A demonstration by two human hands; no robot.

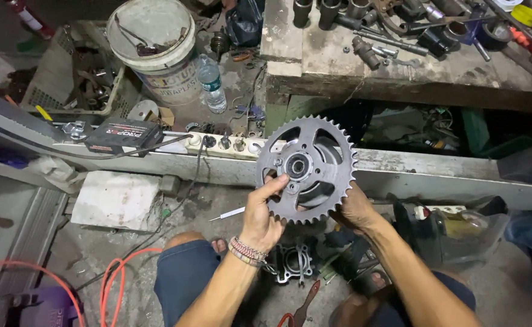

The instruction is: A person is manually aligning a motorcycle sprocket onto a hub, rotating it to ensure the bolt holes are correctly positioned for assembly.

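Two hands are holding up one toothed metal sprocket [306, 169], a dark grey disc with cut-out windows and a round hub at its middle, and it is facing the camera almost flat. The left hand [260, 218] is gripping the sprocket's lower left edge, its fingers curled round the rim and its thumb lying across the face, reaching toward the hub; a beaded bracelet [247, 251] is sitting on that wrist. The right hand [355, 210] is closing on the sprocket's lower right edge from behind, so most of its fingers are hiding behind the teeth. Just below the sprocket, a small cast metal engine part [292, 263] is lying on the floor between the person's knees. Behind the sprocket, a long pale beam [411, 172] is running across, and a power strip [223, 144] is resting on it to the sprocket's left. Above the sprocket, a workbench [339, 60] is carrying sockets and tools. Well to the sprocket's upper left, a white bucket [157, 48] and a plastic water bottle [211, 83] are standing.
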